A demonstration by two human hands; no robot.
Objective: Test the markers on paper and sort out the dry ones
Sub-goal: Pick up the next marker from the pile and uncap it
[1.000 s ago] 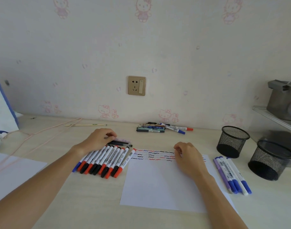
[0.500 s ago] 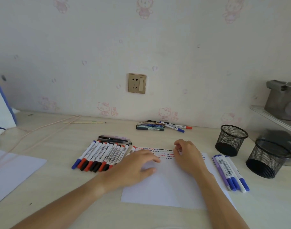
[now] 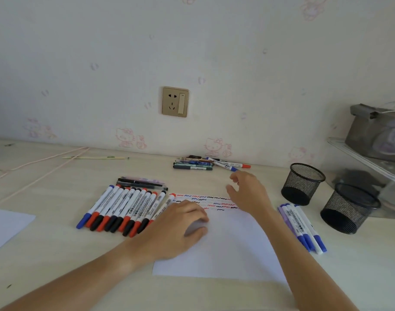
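Left hand rests on the paper with fingers loosely curled, holding nothing. Right hand hovers empty with fingers spread above the scribble lines. The row of markers lies on the surface just left of the paper.

Markers and test paper on the desk

A row of white markers with red, black and blue caps lies side by side, left of the paper, which lies flat and bears red, blue and black squiggles along its top. Four blue-capped markers lie right of it; a small pile lies near the wall.
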